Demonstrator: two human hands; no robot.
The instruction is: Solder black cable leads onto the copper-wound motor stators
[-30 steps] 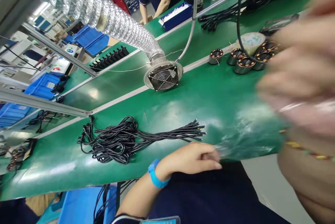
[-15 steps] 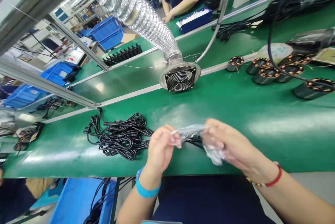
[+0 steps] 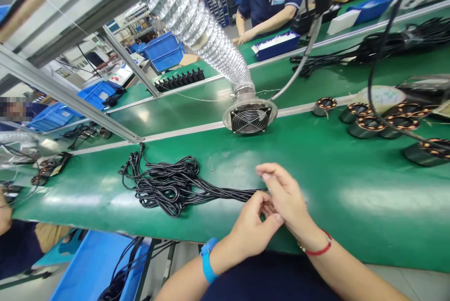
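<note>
A bundle of black power cords lies coiled on the green bench, plugs at its left end. Its straight strands run right and disappear behind my hands. My left hand is beside that right end, its fingers curled and its thumb pointing right; what lies inside them is hidden. Crossing just above it, my right hand has its thumb and forefinger close together, pointing left. Anything between those fingertips is too small to make out. The two hands overlap, so some fingers are covered.
A fan on a silver duct hangs behind the hands. Several copper-wound stators stand at right, with a black cable hanging before them. A blue bin with cords sits below left. A co-worker works across the bench.
The crumpled clear plastic that was stretched between my hands is out of sight. My hands have come together and overlap at the cords' right end. The view has shifted slightly.
</note>
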